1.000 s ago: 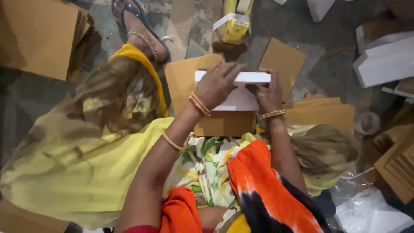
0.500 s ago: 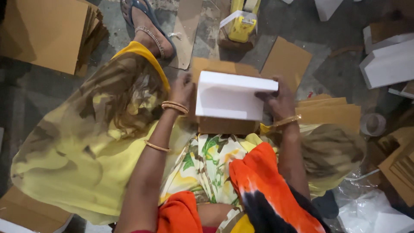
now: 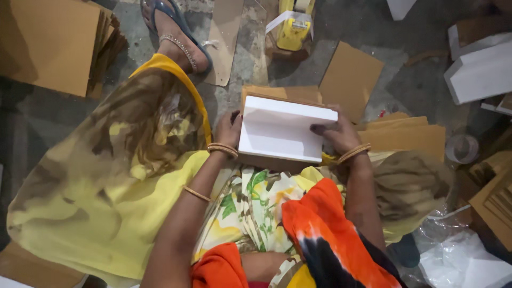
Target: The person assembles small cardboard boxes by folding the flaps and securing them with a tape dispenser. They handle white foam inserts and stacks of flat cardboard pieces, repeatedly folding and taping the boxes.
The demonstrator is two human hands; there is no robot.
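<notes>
Both hands, left hand (image 3: 228,129) at 9 o'clock, right hand (image 3: 336,134) at 3, are gripping the white box (image 3: 280,129), seating it on brown cardboard (image 3: 277,93); pressing flush likely needed.

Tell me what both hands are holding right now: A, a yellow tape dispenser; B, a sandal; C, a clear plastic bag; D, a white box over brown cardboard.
D: the left hand and right hand grip opposite sides of the white box.
</notes>
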